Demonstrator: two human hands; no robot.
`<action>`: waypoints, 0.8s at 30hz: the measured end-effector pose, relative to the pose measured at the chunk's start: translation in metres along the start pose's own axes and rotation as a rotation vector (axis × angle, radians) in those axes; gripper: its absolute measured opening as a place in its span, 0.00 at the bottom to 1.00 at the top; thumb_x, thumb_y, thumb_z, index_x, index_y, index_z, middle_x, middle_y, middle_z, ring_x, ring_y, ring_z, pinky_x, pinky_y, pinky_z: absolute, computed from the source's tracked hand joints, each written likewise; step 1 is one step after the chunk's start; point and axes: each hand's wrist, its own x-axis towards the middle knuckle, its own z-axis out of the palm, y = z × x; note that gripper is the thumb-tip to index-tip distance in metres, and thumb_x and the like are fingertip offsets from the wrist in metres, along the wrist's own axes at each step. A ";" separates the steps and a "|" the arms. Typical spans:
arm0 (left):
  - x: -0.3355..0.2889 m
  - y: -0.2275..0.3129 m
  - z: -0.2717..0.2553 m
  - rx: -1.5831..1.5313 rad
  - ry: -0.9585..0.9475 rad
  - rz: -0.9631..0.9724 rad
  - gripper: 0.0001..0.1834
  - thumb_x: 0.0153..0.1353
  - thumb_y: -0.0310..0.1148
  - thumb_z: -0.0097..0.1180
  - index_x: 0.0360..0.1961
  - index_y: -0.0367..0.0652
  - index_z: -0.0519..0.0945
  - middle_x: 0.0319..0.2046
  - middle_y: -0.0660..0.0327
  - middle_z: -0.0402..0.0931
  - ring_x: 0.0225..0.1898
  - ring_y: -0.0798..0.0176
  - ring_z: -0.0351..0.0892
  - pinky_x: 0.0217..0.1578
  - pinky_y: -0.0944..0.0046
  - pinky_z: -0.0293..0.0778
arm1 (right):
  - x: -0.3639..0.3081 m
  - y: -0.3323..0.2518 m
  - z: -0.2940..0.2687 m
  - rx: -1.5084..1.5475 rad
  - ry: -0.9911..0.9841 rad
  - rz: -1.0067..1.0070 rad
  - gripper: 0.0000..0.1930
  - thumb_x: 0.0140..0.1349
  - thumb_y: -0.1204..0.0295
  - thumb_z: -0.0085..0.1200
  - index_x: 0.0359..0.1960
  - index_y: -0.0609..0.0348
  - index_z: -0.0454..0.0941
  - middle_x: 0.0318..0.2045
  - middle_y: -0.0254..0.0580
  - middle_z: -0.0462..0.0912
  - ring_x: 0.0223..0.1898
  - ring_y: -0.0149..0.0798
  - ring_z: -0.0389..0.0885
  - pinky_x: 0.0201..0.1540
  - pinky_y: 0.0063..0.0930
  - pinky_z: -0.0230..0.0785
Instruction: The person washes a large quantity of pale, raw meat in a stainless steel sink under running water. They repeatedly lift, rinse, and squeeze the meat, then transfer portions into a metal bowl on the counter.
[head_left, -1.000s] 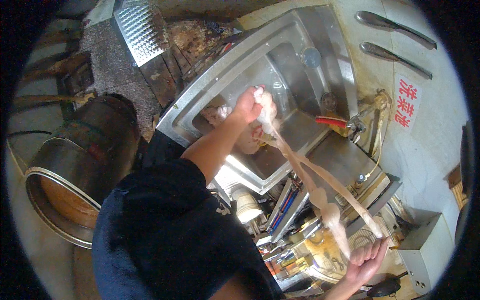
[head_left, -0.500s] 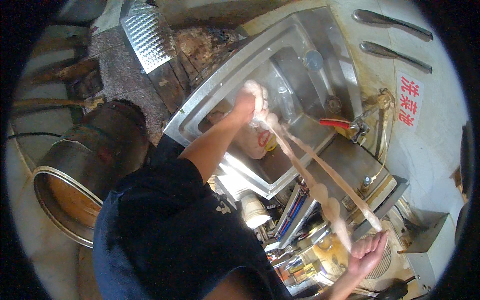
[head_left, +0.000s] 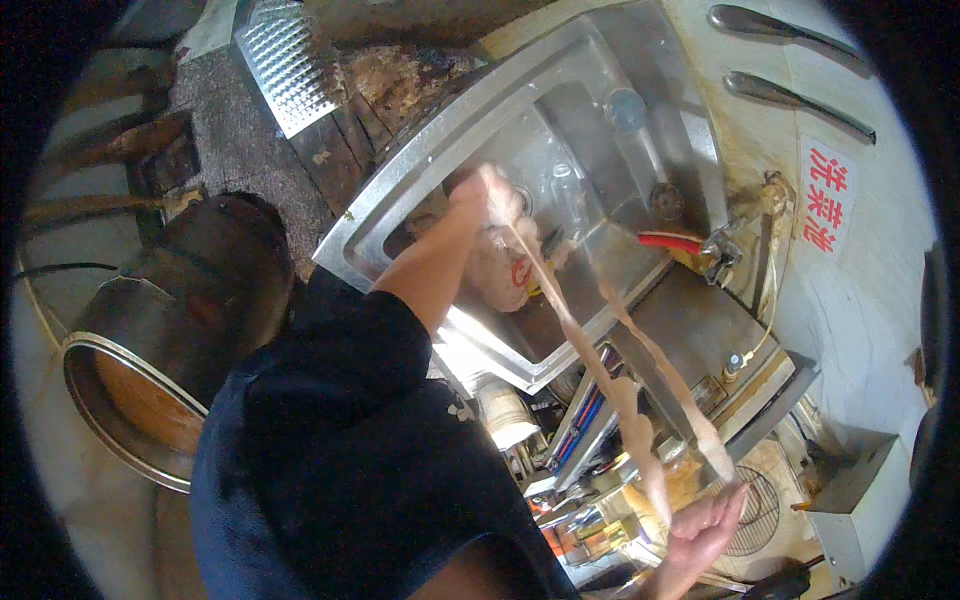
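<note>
A long, pale, wet length of intestine (head_left: 632, 420) runs in two strands between my hands, with a bulge in one strand near the lower end. Over the sink basin, my left hand (head_left: 486, 200) is closed around the bunched upper end. Lower right, beyond the sink's near edge, my right hand (head_left: 706, 525) is closed on the other end, and both strands reach it. Below my left hand, a pale lumpy thing with a red ring mark (head_left: 505, 280) lies in the basin; I cannot make out what it is.
The metal sink (head_left: 395, 185) has a tap with a red handle (head_left: 670, 242) on its right. A perforated metal sheet (head_left: 287, 75) lies upper left, and a large dark metal drum (head_left: 200, 280) stands left. A white bucket (head_left: 508, 415) sits below the sink. Two metal bars (head_left: 800, 105) are upper right.
My right hand has dropped a little down and to the left. My left hand has shifted slightly left, and the strands between them hang differently, with fewer bulges.
</note>
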 end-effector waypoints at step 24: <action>-0.089 0.065 -0.044 -1.036 0.017 -0.443 0.14 0.69 0.39 0.60 0.52 0.47 0.81 0.40 0.60 0.83 0.33 0.62 0.82 0.19 0.60 0.70 | 0.236 0.297 0.232 -0.742 -0.749 -0.325 0.23 0.72 0.62 0.57 0.63 0.61 0.75 0.58 0.51 0.82 0.58 0.44 0.81 0.61 0.35 0.72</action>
